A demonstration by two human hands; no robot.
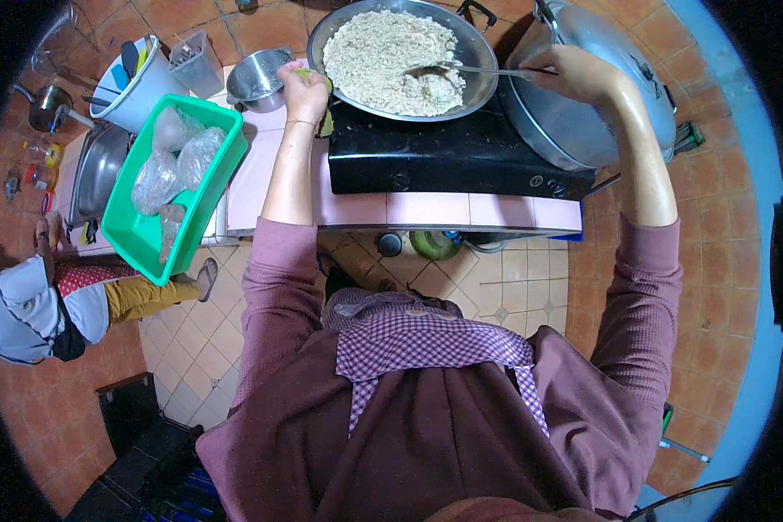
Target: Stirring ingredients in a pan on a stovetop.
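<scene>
A wide metal wok (481,90) sits on the black gas stove (444,153), heaped with a pale, crumbly food (382,59). At the wok's left edge, my left hand (305,98) grips a green cloth (327,122); whether a wok handle lies beneath it is hidden. My right hand (571,73) is closed around the handle of a metal spatula (479,69). The spatula reaches leftward over the wok's right rim, its blade partly sunk in the food.
Close on the right stands a large lidded aluminium pot (561,124). Left are a steel pan (259,75), a green plastic basin (233,134) with filled plastic bags, a white bucket (127,98) of utensils and a sink (98,169). Another person (85,300) is at far left.
</scene>
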